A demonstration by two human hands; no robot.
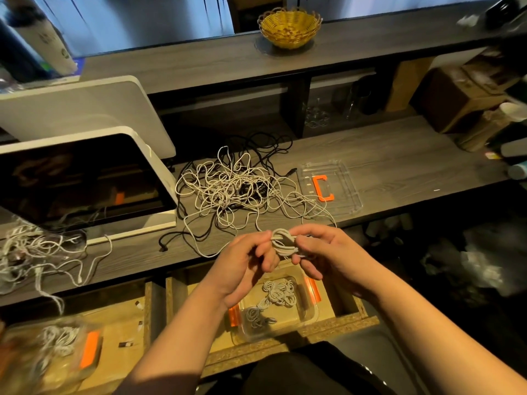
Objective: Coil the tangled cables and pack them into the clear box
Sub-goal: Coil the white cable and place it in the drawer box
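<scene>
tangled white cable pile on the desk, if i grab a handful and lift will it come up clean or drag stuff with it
Probably floppy: the white cable pile lies in loose, sagging loops. Likely to drag, since black cables thread through it and one strand runs to the coil in your hands. It looks light, being thin cord.

Both hands, the left hand (242,263) and right hand (322,249), pinch a small white cable coil (285,243) above the clear plastic box (309,315). The tangled white cable pile (228,189) lies behind the coil on the grey wooden surface (399,166).
</scene>
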